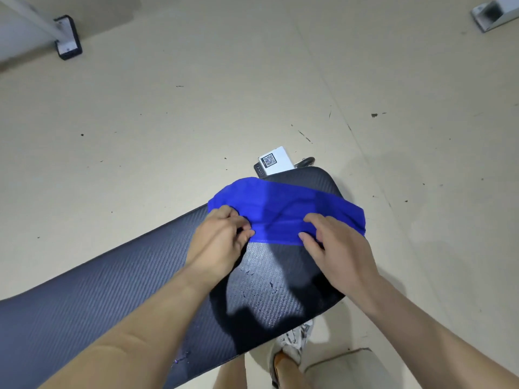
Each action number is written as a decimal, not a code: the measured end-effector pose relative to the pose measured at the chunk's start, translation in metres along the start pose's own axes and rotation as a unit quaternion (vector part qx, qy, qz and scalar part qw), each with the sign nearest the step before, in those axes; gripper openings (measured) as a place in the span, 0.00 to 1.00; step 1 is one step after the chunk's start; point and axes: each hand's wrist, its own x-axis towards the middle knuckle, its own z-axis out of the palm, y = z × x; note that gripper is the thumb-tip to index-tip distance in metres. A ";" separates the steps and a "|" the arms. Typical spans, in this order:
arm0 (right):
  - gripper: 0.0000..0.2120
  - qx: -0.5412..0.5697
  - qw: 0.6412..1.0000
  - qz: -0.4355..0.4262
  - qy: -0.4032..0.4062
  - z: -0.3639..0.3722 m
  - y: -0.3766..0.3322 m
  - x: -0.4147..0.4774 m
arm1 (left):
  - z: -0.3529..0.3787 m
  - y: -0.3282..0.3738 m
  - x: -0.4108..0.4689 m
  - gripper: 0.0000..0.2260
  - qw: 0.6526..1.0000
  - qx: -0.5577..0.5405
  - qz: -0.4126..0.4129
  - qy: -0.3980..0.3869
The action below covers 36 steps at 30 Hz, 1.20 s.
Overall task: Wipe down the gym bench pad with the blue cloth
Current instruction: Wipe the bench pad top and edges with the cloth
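Note:
A black textured gym bench pad runs from the lower left to the centre right. The blue cloth lies stretched across its far end. My left hand pinches the cloth's near left corner. My right hand grips the cloth's near right edge. Both hands rest on the pad. A worn, scuffed patch with small flecks shows on the pad just below the cloth.
A white block with a QR code sticks out past the pad's far end. A white frame foot with a black cap stands at the top left, another white bracket at the top right. A shoe is below the pad. Beige floor surrounds the bench.

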 end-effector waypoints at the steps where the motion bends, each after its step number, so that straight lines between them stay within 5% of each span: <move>1: 0.15 0.013 1.000 0.007 -0.024 -0.003 0.001 0.008 | -0.002 0.001 0.003 0.05 0.999 -0.029 -0.021 -0.004; 4: 0.22 -0.055 0.996 -0.044 -0.054 -0.008 0.005 0.021 | -0.019 0.008 0.018 0.09 0.964 -0.218 -0.144 -0.039; 6: 0.17 -0.112 0.990 -0.082 -0.039 -0.007 0.004 0.023 | -0.032 0.010 0.026 0.12 0.950 -0.264 -0.156 -0.063; 15: 0.16 0.057 0.988 -0.057 0.130 -0.055 -0.025 0.096 | -0.089 0.019 0.072 0.11 0.977 -0.158 -0.072 0.123; 18: 0.12 -0.014 0.983 -0.110 0.144 -0.064 -0.037 0.131 | -0.107 0.013 0.083 0.13 0.977 -0.045 -0.060 0.200; 21: 0.12 -0.085 0.974 -0.159 0.135 -0.075 -0.036 0.161 | -0.122 0.009 0.091 0.12 0.977 -0.052 -0.023 0.205; 27: 0.10 -0.103 0.964 -0.185 0.160 -0.101 -0.019 0.164 | -0.122 0.020 0.079 0.03 0.993 -0.029 0.070 0.094; 32: 0.17 -0.123 0.977 -0.172 0.018 -0.080 0.018 0.089 | -0.084 0.031 0.043 0.03 0.982 0.072 0.157 -0.078; 36: 0.10 -0.178 0.969 -0.158 -0.061 -0.060 0.029 0.047 | -0.043 0.032 0.013 0.10 0.957 0.112 0.220 -0.150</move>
